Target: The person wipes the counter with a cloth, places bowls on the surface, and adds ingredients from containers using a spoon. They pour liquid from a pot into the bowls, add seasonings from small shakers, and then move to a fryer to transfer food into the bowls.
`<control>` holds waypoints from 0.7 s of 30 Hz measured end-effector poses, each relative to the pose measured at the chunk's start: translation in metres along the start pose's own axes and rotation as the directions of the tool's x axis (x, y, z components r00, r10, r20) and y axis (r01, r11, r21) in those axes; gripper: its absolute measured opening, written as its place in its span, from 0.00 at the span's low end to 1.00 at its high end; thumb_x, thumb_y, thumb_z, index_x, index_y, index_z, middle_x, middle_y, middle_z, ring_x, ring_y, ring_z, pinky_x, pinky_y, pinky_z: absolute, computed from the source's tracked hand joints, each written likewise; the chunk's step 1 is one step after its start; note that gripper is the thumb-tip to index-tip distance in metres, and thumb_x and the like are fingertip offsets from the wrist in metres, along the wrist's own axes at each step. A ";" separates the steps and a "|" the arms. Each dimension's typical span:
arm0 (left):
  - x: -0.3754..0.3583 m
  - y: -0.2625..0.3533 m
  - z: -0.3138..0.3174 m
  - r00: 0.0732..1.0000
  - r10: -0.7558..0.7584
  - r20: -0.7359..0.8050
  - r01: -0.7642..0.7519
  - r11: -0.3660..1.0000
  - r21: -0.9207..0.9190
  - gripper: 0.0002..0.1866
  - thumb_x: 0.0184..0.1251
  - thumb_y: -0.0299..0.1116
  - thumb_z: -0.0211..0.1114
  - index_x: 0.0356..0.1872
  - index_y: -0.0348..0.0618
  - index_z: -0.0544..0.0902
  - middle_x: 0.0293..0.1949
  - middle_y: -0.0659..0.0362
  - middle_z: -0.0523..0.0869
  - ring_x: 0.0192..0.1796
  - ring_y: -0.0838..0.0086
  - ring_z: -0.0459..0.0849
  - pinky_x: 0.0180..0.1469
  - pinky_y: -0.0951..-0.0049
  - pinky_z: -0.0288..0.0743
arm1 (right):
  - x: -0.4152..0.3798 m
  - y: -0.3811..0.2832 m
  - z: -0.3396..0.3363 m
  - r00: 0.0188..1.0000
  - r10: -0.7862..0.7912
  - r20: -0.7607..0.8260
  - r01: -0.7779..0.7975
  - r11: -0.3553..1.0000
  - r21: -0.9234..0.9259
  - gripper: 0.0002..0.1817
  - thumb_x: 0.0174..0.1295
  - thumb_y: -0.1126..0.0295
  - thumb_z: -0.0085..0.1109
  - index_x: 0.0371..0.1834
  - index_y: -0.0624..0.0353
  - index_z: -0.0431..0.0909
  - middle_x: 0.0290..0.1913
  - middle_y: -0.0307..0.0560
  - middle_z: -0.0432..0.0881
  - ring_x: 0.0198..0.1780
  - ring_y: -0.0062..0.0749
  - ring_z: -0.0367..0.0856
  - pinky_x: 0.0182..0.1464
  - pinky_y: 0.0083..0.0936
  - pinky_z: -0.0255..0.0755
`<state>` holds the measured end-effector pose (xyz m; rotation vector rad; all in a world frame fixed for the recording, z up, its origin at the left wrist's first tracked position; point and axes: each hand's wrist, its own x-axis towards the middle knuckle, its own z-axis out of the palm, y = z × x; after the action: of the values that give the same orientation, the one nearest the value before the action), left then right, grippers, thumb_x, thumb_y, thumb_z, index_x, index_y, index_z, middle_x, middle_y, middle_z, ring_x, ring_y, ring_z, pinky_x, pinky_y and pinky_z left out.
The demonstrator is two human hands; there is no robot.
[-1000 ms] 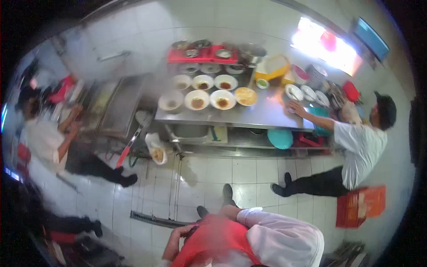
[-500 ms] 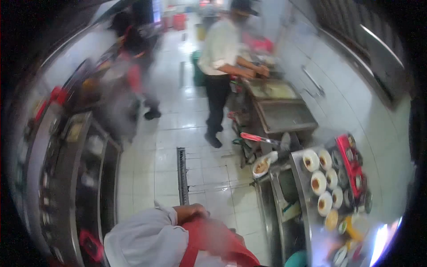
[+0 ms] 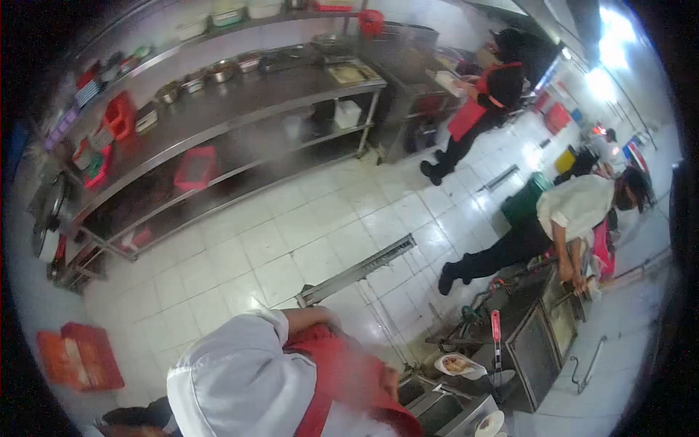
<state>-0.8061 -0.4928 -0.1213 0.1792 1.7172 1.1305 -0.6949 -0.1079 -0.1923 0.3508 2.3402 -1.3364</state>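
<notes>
My left arm, in a white sleeve (image 3: 240, 364), bends across the front of my red apron (image 3: 342, 371). My left hand (image 3: 328, 318) lies at the apron's upper edge; its fingers are hidden and a hazy patch blurs the area. A small patch of skin at the apron's right side seems to be my right hand (image 3: 391, 382), mostly hidden. Whether either hand holds anything does not show. Nearest on the right are a white dish with brown food (image 3: 459, 365) and a red-handled utensil (image 3: 496, 339) beside it.
A long steel table (image 3: 255, 109) with pans and trays runs along the left wall. Red crates (image 3: 80, 357) stand on the tiled floor, which a drain grate (image 3: 357, 271) crosses. One co-worker (image 3: 480, 102) stands at the back counter, another (image 3: 575, 211) at the right-hand sink counter.
My view has swung left and tilted: the long steel table now fills the upper left, and most white bowls on the right have left the picture. My left arm stays across the apron.
</notes>
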 end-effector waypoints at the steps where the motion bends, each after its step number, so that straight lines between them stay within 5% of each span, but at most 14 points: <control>1: -0.007 -0.005 0.008 1.000 -0.009 -0.019 0.009 1.000 -0.026 0.20 0.57 0.48 0.63 0.45 0.47 0.81 0.48 0.56 0.79 0.50 0.70 0.76 0.53 0.65 0.68 | 0.017 0.021 -0.008 1.000 -0.014 -0.017 0.014 1.000 0.015 0.28 0.62 0.46 0.50 0.33 0.65 0.82 0.29 0.54 0.83 0.28 0.34 0.78 0.34 0.34 0.72; 2: -0.014 -0.009 0.016 0.999 -0.013 -0.035 0.011 0.999 -0.051 0.20 0.57 0.48 0.63 0.46 0.47 0.81 0.48 0.56 0.79 0.51 0.69 0.75 0.54 0.65 0.67 | -0.029 -0.081 -0.032 0.980 -0.096 -0.176 0.097 0.995 0.000 0.27 0.59 0.46 0.57 0.33 0.65 0.82 0.28 0.55 0.83 0.28 0.33 0.79 0.34 0.33 0.73; 4: -0.027 -0.019 0.032 0.998 -0.025 -0.062 0.019 0.996 -0.091 0.21 0.57 0.49 0.62 0.47 0.47 0.80 0.49 0.55 0.78 0.52 0.69 0.74 0.54 0.64 0.66 | 0.010 0.006 -0.042 0.974 -0.071 -0.216 0.071 0.997 -0.006 0.11 0.58 0.67 0.62 0.26 0.65 0.81 0.25 0.44 0.82 0.29 0.25 0.77 0.33 0.24 0.70; 8: -0.045 -0.031 0.063 0.995 -0.034 -0.098 0.019 0.988 -0.152 0.24 0.57 0.51 0.62 0.49 0.48 0.79 0.52 0.55 0.76 0.54 0.68 0.73 0.56 0.64 0.65 | 0.007 0.080 -0.035 0.986 -0.082 -0.148 0.087 0.996 0.027 0.05 0.58 0.73 0.59 0.28 0.63 0.81 0.28 0.44 0.83 0.30 0.24 0.77 0.33 0.26 0.71; 9: -0.047 -0.032 0.072 0.993 -0.033 -0.114 0.013 0.986 -0.168 0.24 0.56 0.52 0.62 0.50 0.48 0.78 0.52 0.54 0.75 0.55 0.68 0.72 0.56 0.64 0.65 | 0.003 0.121 -0.033 0.982 -0.142 -0.127 0.096 0.944 -0.316 0.13 0.56 0.65 0.59 0.30 0.66 0.82 0.28 0.48 0.84 0.30 0.29 0.79 0.33 0.31 0.72; 11: -0.053 -0.034 0.089 0.989 -0.019 -0.149 -0.011 0.980 -0.198 0.25 0.56 0.53 0.61 0.51 0.48 0.77 0.53 0.54 0.74 0.56 0.67 0.71 0.57 0.63 0.64 | -0.033 0.077 -0.034 1.000 -0.006 -0.001 0.006 0.999 0.054 0.24 0.54 0.52 0.58 0.31 0.69 0.82 0.28 0.52 0.84 0.31 0.37 0.82 0.32 0.36 0.73; 21: -0.091 -0.041 0.149 0.964 -0.013 -0.265 -0.076 0.943 -0.324 0.31 0.56 0.58 0.60 0.56 0.49 0.73 0.59 0.52 0.69 0.61 0.65 0.67 0.61 0.61 0.60 | 0.013 0.080 0.009 0.988 0.005 0.157 0.050 0.938 -0.343 0.19 0.56 0.57 0.56 0.33 0.67 0.82 0.31 0.54 0.84 0.34 0.43 0.82 0.34 0.37 0.74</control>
<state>-0.6288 -0.4802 -0.0956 -0.1620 1.7254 1.5033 -0.6711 -0.0748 -0.2626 0.1060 2.3912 -0.8969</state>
